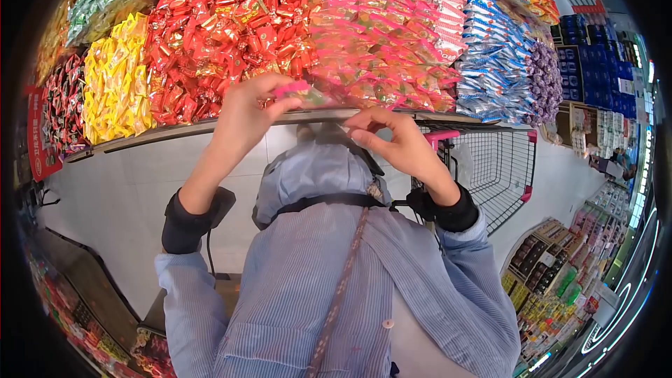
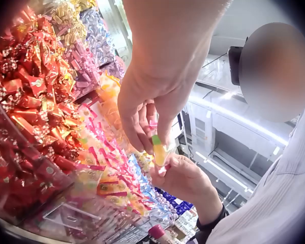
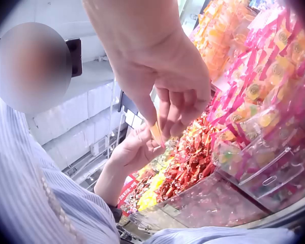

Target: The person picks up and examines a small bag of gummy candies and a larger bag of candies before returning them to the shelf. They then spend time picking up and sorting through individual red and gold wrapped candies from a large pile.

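Left wrist: left hand (image 2: 155, 96) and right hand (image 2: 188, 180) pinch a clear packet (image 2: 159, 148), pink, green and yellow.

head view looks down from above; both wrist views face the bins (image 1: 231, 21) up close.

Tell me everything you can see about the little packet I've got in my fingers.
The small packet is narrow, with a bright pink end and green and yellow-orange showing in its middle. Its wrapper looks like thin, see-through plastic. Your left hand pinches the pink end, and your right hand has its fingertips at the other. It's held up near the heap of similar pink-ended packets. I can't tell whether it's sealed.
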### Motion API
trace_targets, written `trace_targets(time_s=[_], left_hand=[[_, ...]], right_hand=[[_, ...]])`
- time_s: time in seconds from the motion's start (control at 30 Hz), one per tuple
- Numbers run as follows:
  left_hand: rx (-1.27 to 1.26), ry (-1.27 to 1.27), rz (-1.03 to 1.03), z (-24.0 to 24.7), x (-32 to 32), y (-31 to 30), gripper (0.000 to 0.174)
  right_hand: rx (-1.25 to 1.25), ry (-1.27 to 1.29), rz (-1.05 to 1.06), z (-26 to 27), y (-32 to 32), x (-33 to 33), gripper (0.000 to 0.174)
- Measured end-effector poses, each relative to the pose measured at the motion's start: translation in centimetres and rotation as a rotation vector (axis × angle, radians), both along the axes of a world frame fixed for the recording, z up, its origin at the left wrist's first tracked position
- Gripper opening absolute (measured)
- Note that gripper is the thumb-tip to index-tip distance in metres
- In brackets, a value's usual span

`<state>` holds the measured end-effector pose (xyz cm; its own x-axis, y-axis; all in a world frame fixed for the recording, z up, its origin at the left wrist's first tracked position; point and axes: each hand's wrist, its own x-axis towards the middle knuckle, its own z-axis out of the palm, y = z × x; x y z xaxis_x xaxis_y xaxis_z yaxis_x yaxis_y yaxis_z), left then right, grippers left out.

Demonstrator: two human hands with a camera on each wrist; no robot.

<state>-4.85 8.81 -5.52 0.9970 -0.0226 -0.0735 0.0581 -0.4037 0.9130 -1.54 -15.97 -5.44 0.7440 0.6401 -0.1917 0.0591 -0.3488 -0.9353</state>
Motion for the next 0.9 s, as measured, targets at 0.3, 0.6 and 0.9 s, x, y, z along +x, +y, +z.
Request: trace_targets(time_s=[0.3,0.6,0.9], left_hand=[[0.353,-0.360,-0.097,-2.9,2.6,-0.7,0.017],[0.479,-0.409,-0.180,-3.4,2.8,-1.3,0.017],[0.497,-0.361,-0.229,-4.9,3.0,-3.6,0.018]], right_hand=[[0.036,0.054,-0.116,1.0,-3.2,1.1,0.017],[0.037,0.045,-0.100,0.7,-3.7,1.1,0.015],[0.071,0.101,-0.134,0.6,-4.6,1.6,0.017]])
